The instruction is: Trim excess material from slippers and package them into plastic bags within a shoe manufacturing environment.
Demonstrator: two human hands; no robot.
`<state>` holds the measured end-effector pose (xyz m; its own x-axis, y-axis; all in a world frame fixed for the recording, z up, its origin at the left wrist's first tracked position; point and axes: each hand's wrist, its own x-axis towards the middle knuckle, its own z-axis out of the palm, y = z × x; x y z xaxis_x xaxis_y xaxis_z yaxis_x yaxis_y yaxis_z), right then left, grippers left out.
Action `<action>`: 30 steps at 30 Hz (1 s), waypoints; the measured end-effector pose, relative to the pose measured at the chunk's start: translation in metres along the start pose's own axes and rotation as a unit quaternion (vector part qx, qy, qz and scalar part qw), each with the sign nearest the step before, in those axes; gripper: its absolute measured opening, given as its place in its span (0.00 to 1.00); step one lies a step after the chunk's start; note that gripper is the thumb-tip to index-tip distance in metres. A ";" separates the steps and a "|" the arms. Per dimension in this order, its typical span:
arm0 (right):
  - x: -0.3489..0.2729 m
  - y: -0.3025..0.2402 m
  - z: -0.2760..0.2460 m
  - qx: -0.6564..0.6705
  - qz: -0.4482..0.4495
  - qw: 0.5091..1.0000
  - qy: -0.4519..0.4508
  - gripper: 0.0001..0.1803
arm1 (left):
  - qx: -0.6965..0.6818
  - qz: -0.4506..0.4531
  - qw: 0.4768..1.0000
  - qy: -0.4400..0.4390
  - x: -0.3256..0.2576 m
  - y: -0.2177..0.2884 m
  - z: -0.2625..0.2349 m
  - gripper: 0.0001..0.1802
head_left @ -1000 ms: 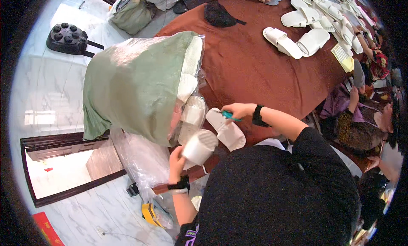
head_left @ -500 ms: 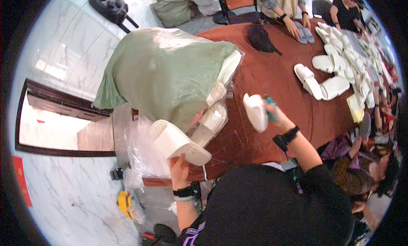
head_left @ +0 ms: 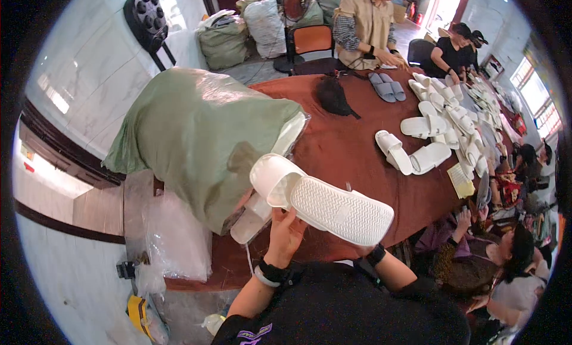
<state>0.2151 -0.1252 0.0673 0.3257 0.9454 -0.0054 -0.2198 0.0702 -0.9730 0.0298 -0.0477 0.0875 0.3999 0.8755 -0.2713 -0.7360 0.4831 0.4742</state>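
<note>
My left hand (head_left: 286, 235) is closed on a white slide slipper (head_left: 275, 173), its fingers at the lower edge below the strap. Against it lies a second white slipper (head_left: 342, 209), turned so its zigzag-ribbed sole faces up. My right hand (head_left: 370, 250) is mostly hidden beneath that sole and still holds this slipper. The green scissors seen earlier at the right hand are out of sight. Just beyond my left hand, a clear-wrapped slipper (head_left: 252, 218) pokes out of the large green sack (head_left: 196, 136).
The table wears a reddish-brown cloth (head_left: 333, 145). On it are a black cap-like item (head_left: 335, 96), grey slippers (head_left: 387, 87), a pile of white slippers (head_left: 456, 115) and a yellow paper (head_left: 460, 181). Clear plastic bags (head_left: 176, 235) hang at left. Co-workers (head_left: 363, 29) stand and sit around.
My right hand has brought its slipper left, beside the one in my left hand, sole up. The left slipper has risen and turned. The view has tilted up, showing more of the room.
</note>
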 end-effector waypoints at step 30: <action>-0.015 0.081 -0.035 0.291 0.215 0.916 -0.173 0.21 | 0.518 -0.007 0.851 -0.092 -0.030 0.038 -0.035 0.27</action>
<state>0.2247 -0.1444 -0.0198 -0.1951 0.9626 -0.1880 -0.7446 -0.2702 -0.6104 -0.0292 -0.0558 0.0848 0.5528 0.8106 -0.1933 0.1077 0.1605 0.9811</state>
